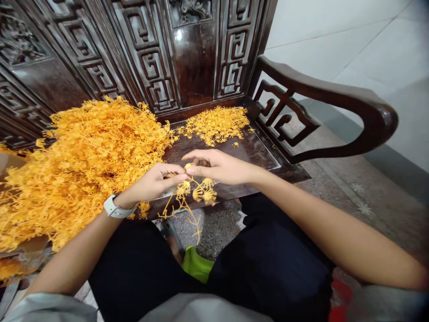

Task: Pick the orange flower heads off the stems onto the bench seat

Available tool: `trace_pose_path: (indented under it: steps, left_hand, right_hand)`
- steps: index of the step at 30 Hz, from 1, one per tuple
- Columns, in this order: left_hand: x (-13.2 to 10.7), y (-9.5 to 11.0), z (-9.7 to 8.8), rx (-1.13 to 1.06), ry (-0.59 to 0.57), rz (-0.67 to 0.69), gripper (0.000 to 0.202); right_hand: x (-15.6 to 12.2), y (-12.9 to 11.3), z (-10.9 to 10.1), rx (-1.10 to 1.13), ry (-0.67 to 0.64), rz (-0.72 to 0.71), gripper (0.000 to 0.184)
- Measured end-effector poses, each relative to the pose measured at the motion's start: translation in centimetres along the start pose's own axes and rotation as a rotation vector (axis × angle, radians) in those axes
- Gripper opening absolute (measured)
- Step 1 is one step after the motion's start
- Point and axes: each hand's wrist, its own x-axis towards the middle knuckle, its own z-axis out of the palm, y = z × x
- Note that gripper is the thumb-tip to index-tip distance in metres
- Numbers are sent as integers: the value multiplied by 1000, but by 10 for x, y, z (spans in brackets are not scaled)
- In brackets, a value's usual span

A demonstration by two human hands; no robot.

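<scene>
My left hand [157, 182] is closed in a pinch on an orange plastic sprig [187, 197] whose branched stem hangs down between my knees. My right hand [214, 165] pinches a small orange piece [188, 166] at the top of the same sprig, fingertips meeting those of the left. Both hands hover over the front edge of a dark carved wooden chair seat [254, 154]. A white watch [114, 209] sits on my left wrist.
A big heap of orange plastic sprigs [77, 165] covers the seat's left side. A smaller pile of loose orange bits [217, 125] lies at the seat's back right. The chair's armrest [321, 94] curves on the right. Speckled floor and a green shoe [196, 264] lie below.
</scene>
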Motion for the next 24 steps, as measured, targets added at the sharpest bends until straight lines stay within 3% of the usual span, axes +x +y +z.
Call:
trace_pose_path:
  steps: [2,4,9,13,14,15,16,17,20,21,22,23,24]
  left_hand:
    - [-1,0,1,10,-23,-1,31]
    - [-2,2,1,13,-16,-5,31]
    - [-6,14,2,-157,122,-34,34]
    - [-7,5,7,-174,-72,-89,35]
    - [-6,-2,8,-151,-95,-113,36]
    - [-6,-11,8,-136,-82,-149,36]
    - [-4,-19,6,-135,-45,-190,37]
    - [-3,-28,4,-145,14,-239,37]
    - [3,-44,-6,-185,181,-339,40]
    - [6,-45,-9,-189,216,-343,40]
    - [8,-45,-12,-188,243,-335,40]
    - [11,-44,-13,-184,260,-322,39]
    - [13,-42,-13,-180,261,-308,39]
  right_hand:
    - [1,5,-3,74,-72,-27,40]
    - [3,7,-3,142,-21,-80,38]
    - [1,-14,-14,189,375,-197,34]
    - [-21,-45,-51,407,854,-342,35]
    - [-28,-49,-59,425,936,-385,35]
    - [-35,-52,-62,358,939,-398,30]
    - [-40,-54,-62,276,779,-369,27]
    - [-44,-54,-59,176,519,-310,24]
    - [-44,-50,-39,-25,-428,-90,22]
    - [-41,-49,-35,-10,-621,-52,22]
    - [-37,-48,-34,63,-678,-51,23]
    - [-33,-47,-35,184,-607,-68,25]
    - [-29,-46,-39,332,-433,-94,29]
